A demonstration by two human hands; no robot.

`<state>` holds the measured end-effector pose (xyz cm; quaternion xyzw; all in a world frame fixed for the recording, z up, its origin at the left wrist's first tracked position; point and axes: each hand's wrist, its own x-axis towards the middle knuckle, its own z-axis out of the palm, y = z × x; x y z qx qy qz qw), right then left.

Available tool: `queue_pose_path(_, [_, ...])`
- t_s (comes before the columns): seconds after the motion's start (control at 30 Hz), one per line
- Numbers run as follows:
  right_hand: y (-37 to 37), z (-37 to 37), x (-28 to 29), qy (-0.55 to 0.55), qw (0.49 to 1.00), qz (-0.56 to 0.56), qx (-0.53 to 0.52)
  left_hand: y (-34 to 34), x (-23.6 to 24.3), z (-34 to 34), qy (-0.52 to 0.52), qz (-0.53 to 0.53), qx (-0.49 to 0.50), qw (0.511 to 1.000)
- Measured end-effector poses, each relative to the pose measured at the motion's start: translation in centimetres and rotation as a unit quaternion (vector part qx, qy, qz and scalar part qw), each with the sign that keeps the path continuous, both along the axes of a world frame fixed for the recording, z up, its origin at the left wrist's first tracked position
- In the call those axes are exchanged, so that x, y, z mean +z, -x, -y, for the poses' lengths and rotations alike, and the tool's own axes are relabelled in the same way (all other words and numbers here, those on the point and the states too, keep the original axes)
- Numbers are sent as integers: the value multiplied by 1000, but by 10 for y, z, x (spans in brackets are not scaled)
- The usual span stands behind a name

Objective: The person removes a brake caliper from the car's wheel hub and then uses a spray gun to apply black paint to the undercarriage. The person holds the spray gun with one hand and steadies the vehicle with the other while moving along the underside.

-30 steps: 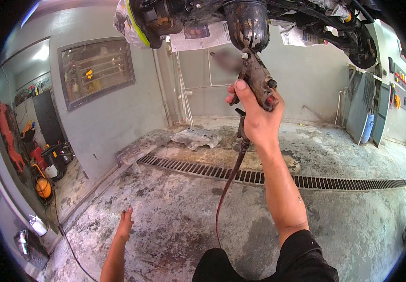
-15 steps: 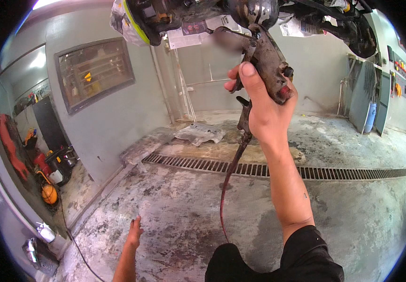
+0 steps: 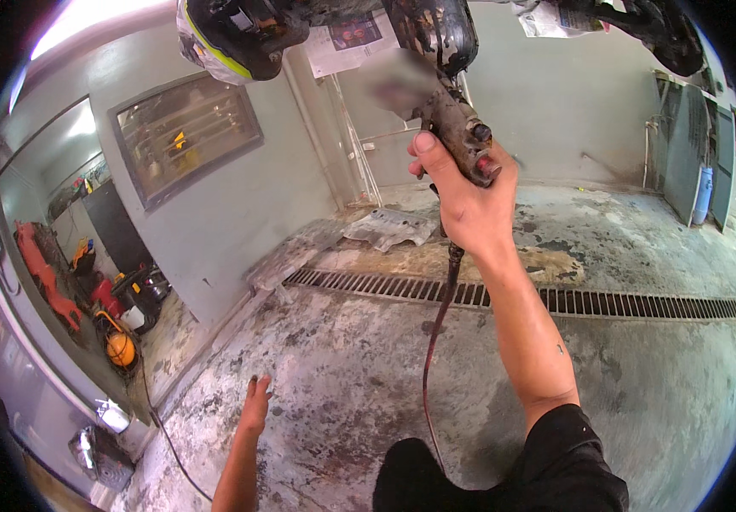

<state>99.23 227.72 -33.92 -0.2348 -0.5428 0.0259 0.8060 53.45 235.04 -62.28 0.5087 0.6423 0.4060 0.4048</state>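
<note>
My right hand (image 3: 475, 200) is raised in the upper middle, its fingers wrapped round a grimy spray gun (image 3: 457, 136) with knobs at its rear. The gun points up and away toward dark vehicle parts (image 3: 432, 34) overhead; a blurred patch hides its front end. A thin dark red hose (image 3: 429, 367) hangs from the bottom of its handle. Lower down on the left, my left hand (image 3: 255, 408) is held out over the floor with its fingers extended and nothing in it.
A long floor drain grate (image 3: 573, 303) crosses the stained concrete ahead. Flat grey panels (image 3: 389, 229) lie by the left wall. An orange tank (image 3: 121, 348) and a dark cable (image 3: 172, 452) are at the left. Printed paper (image 3: 347, 47) hangs above, and a blue cylinder (image 3: 703, 196) stands far right.
The view has turned left, so the room appears shifted right. My right hand with the spray gun has moved slightly left and lower in view. My left hand stays extended.
</note>
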Motion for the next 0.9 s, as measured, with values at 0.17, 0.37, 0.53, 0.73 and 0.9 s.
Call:
queue_pose_path(0.17, [-21, -6, 4, -31, 998, 8, 48, -75, -13, -2, 14, 38, -117, 992])
queue_pose_path(0.37, [-35, 2, 11, -88, 990, -7, 108, -150, -54, 1, 44, 110, -162, 980])
queue_pose_path(0.53, [-50, -7, 21, -118, 984, -3, 130, -176, -60, -7, 26, 69, -191, 979])
queue_pose_path(0.73, [-55, -21, 21, -94, 981, -12, 171, -182, -44, 0, 21, 57, -148, 987])
queue_pose_path(0.9, [-58, -27, 13, -65, 993, -8, 101, -181, -42, 10, 35, 48, -116, 991])
